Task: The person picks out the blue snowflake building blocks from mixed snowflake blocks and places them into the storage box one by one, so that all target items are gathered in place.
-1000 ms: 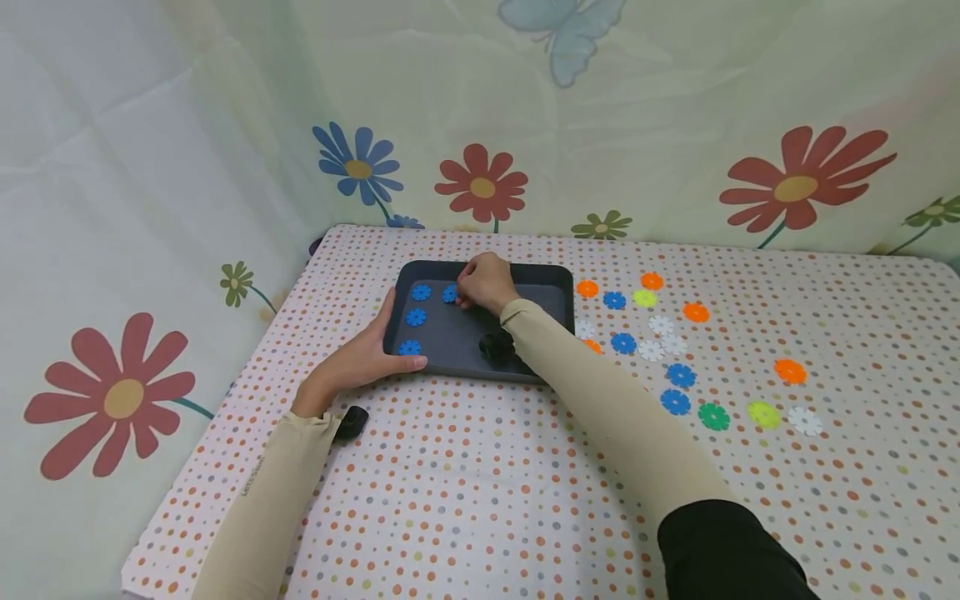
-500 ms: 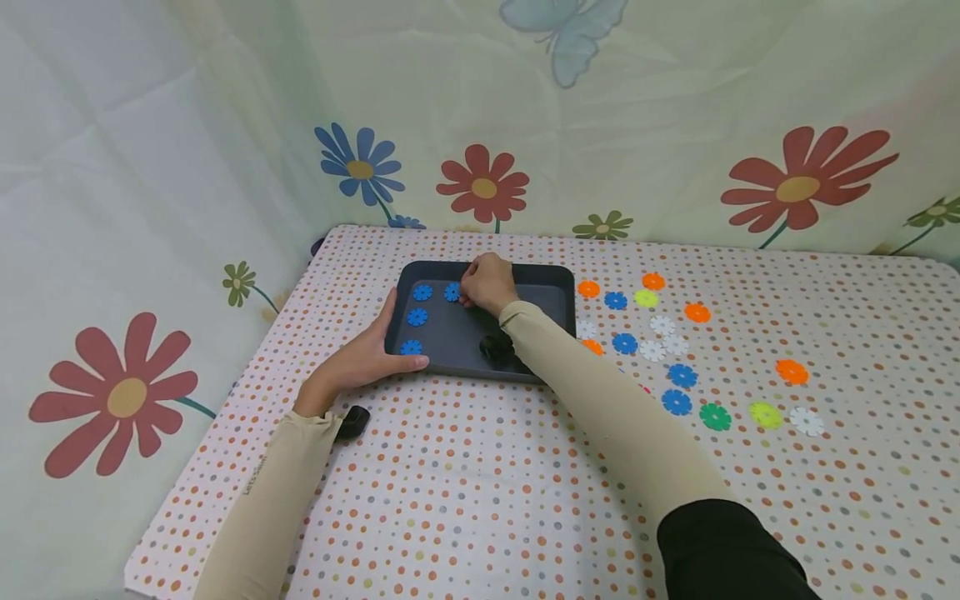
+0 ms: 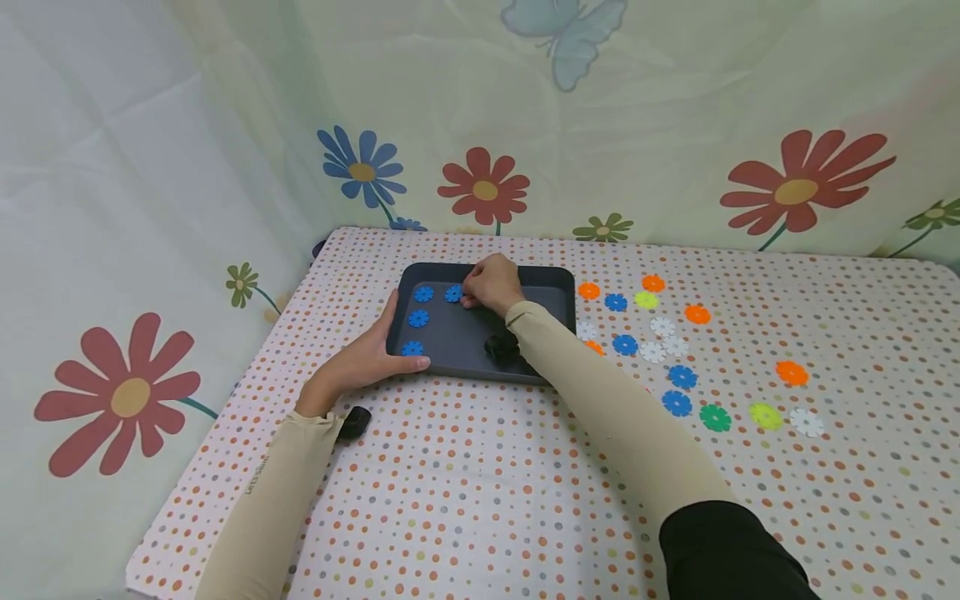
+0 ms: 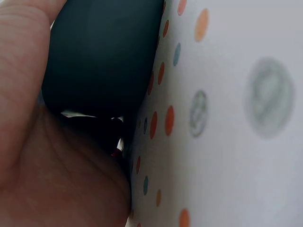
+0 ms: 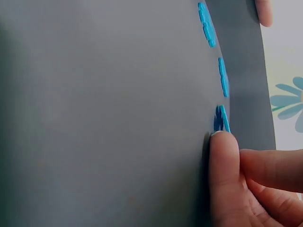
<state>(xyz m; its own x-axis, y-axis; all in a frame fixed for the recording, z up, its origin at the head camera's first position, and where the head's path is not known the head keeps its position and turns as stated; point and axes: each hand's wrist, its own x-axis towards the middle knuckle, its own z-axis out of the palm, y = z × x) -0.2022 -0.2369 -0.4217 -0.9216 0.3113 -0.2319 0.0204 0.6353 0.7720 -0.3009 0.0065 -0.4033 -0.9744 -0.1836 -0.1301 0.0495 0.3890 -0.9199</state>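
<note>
My left hand (image 3: 367, 356) grips the left end of a dark grey rectangular tray (image 3: 465, 375), thumb over the front rim and fingers along the left side. Inside the tray, near its back wall, my right hand (image 3: 492, 283) pinches a blue snowflake disc (image 3: 453, 293) at its edge. In the right wrist view this disc (image 5: 225, 118) stands tilted from the tray floor, thumb and forefinger at its near side. Three other blue discs lie along the tray's left side: one at the back (image 3: 423, 294), one in the middle (image 3: 418, 318) and one by the left thumb (image 3: 412, 347).
Right of the tray, loose discs lie scattered on the dotted tablecloth (image 3: 465, 483): several blue (image 3: 682, 377), orange (image 3: 697, 314) and white (image 3: 806, 422), two yellow (image 3: 766, 416), and a green one (image 3: 714, 417). A flower-printed curtain (image 3: 660, 108) hangs behind the table.
</note>
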